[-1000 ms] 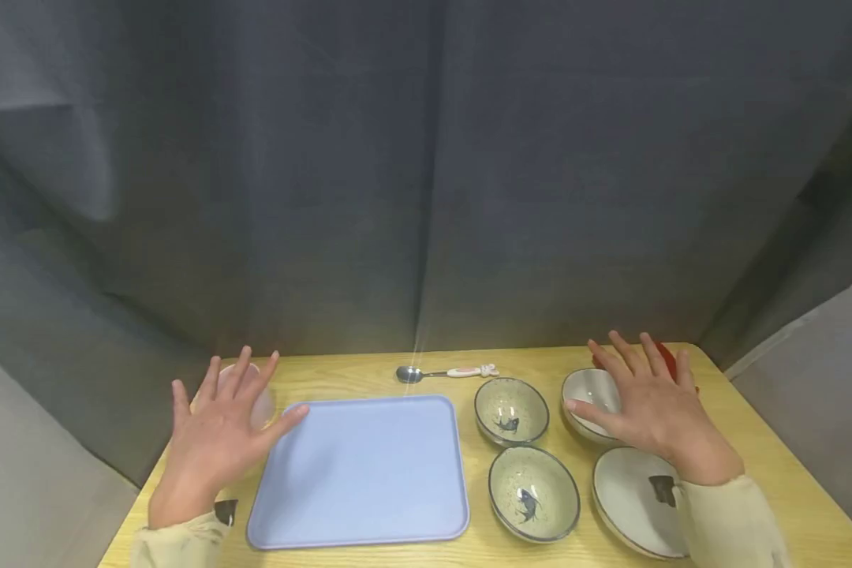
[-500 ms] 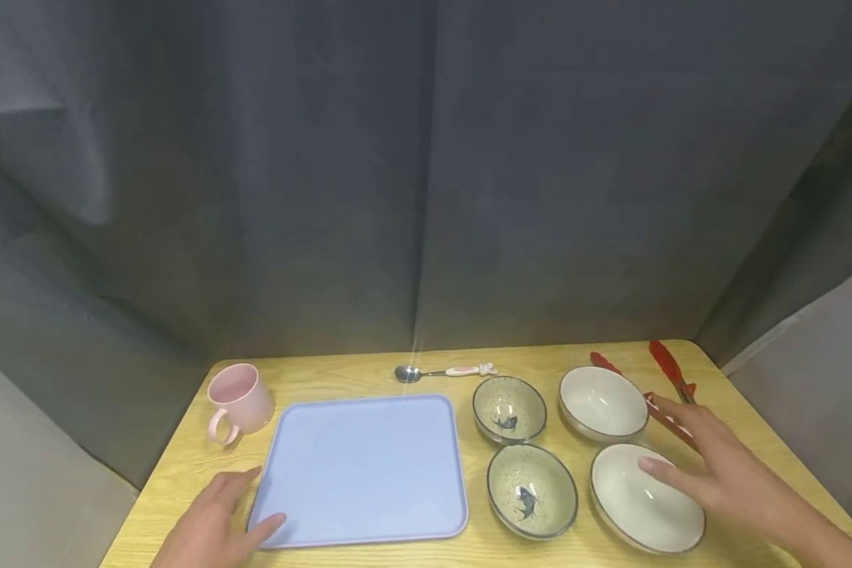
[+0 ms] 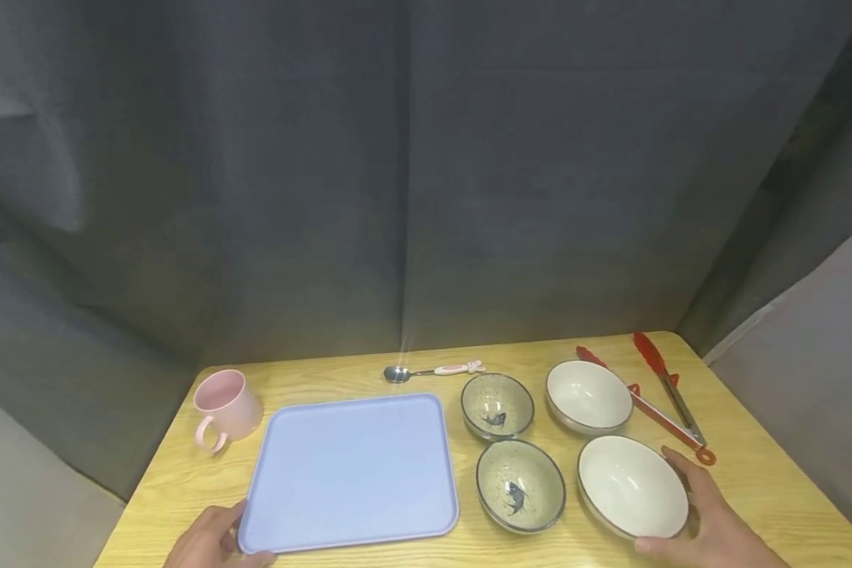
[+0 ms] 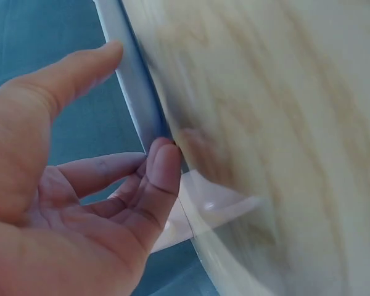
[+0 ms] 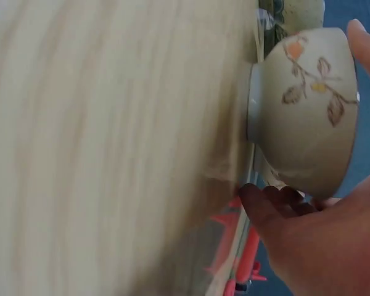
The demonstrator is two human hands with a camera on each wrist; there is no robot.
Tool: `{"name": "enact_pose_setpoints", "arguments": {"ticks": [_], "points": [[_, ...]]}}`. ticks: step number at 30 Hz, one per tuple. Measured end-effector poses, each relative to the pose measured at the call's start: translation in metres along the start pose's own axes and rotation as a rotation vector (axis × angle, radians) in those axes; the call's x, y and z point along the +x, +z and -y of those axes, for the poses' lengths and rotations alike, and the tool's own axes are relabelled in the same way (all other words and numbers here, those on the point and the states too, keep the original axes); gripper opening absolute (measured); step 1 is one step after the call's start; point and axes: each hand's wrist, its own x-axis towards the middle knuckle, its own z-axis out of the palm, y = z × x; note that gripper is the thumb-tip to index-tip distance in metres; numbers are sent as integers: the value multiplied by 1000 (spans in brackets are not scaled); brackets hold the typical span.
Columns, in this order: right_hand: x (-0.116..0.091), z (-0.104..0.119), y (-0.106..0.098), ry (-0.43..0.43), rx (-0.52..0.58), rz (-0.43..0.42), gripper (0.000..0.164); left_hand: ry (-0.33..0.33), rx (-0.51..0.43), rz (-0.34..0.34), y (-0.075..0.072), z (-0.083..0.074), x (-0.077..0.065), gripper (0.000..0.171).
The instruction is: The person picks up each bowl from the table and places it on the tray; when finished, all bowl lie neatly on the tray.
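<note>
My left hand (image 3: pixel 236 538) is at the near left corner of the blue tray (image 3: pixel 348 465); its fingers touch the left rim and its thumb lies along the front edge. The left wrist view shows the left hand (image 4: pixel 139 102) with thumb above and bent fingers against the tray rim (image 4: pixel 131 74). My right hand (image 3: pixel 681 505) wraps the right side of the near white bowl (image 3: pixel 628 483), thumb at the front rim. From the right wrist, the right hand (image 5: pixel 308 114) has fingers under the bowl (image 5: pixel 296 148), which has a leaf pattern outside.
A pink mug (image 3: pixel 226 402) stands left of the tray. A spoon (image 3: pixel 433 370) lies behind it. Two fish-patterned bowls (image 3: pixel 497 405) (image 3: pixel 520 483) sit between the tray and the white bowls. A second white bowl (image 3: pixel 588 394) and red tongs (image 3: pixel 656 398) are at the far right.
Both hands drew back toward the table's near edge. The left went from over the mug to the tray's corner. The right went from the far white bowl to the near one.
</note>
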Motion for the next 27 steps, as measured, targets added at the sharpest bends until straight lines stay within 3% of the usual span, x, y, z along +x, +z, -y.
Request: {"name": "enact_pose_setpoints", "arguments": {"ticks": [6, 14, 23, 27], "points": [[4, 7, 5, 62, -2, 45, 141, 2, -43, -37, 3, 0, 1, 89], [7, 16, 7, 96, -34, 56, 143, -54, -88, 2, -1, -6, -2, 83], [4, 23, -1, 27, -32, 25, 126, -26, -98, 1, -5, -7, -4, 76], [0, 28, -12, -47, -98, -60, 125, -23, -89, -27, -3, -11, -3, 77]]}}
